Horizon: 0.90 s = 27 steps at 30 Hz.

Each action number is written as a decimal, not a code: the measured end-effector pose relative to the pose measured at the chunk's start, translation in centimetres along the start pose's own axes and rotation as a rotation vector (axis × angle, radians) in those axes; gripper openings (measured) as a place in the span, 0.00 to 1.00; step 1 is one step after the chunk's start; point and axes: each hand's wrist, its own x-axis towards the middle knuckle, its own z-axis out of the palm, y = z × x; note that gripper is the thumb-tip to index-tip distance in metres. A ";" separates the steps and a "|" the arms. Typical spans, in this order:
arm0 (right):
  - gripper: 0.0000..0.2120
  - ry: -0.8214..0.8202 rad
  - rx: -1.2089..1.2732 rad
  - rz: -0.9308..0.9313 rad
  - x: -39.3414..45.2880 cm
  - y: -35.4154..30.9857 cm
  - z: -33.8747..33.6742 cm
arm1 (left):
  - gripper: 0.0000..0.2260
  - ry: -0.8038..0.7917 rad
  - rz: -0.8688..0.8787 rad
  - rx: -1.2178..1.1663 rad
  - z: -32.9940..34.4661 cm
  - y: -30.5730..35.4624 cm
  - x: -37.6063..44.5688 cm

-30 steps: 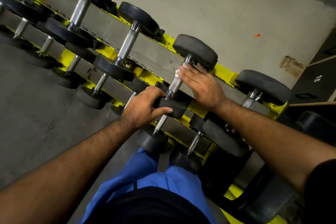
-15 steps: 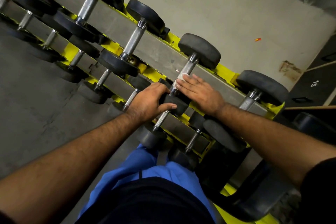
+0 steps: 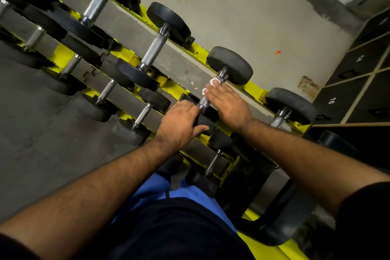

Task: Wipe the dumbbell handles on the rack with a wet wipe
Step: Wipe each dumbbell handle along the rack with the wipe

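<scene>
Wiping along the dumbbell handle (image 3: 203, 101), I have my right hand (image 3: 229, 105) wrapped over it, fingers closed on the wet wipe (image 3: 212, 84), which shows white at the fingertips near the far weight (image 3: 230, 65). The handle's long axis runs from that far weight back to the near weight (image 3: 202, 121), where my left hand (image 3: 179, 124) grips to steady it. I judge the next stroke runs straight back along the handle toward the left hand.
</scene>
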 end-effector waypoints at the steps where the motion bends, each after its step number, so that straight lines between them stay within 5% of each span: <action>1: 0.25 -0.022 -0.012 -0.031 0.0 0.4 -0.4 | 0.23 -0.015 0.011 0.013 0.0 0.0 0.0; 5: 0.26 -0.087 -0.050 0.128 1.1 0.6 -1.7 | 0.22 -0.115 0.056 -0.130 -1.5 -1.7 0.6; 13: 0.18 -0.214 -0.183 0.062 3.5 -0.2 -2.1 | 0.21 -0.242 -0.058 -0.411 -3.3 -4.9 2.4; 19: 0.14 -0.258 -0.161 0.104 5.5 -0.9 -3.0 | 0.23 -0.250 -0.041 -0.404 -2.4 -5.0 2.7; 23: 0.17 -0.300 -0.086 -0.028 4.1 -0.2 -2.8 | 0.24 -0.231 -0.059 -0.399 -2.3 -4.8 2.4; 27: 0.17 -0.252 -0.176 0.109 4.6 -0.9 -2.9 | 0.26 -0.215 -0.059 -0.386 -2.1 -4.6 2.3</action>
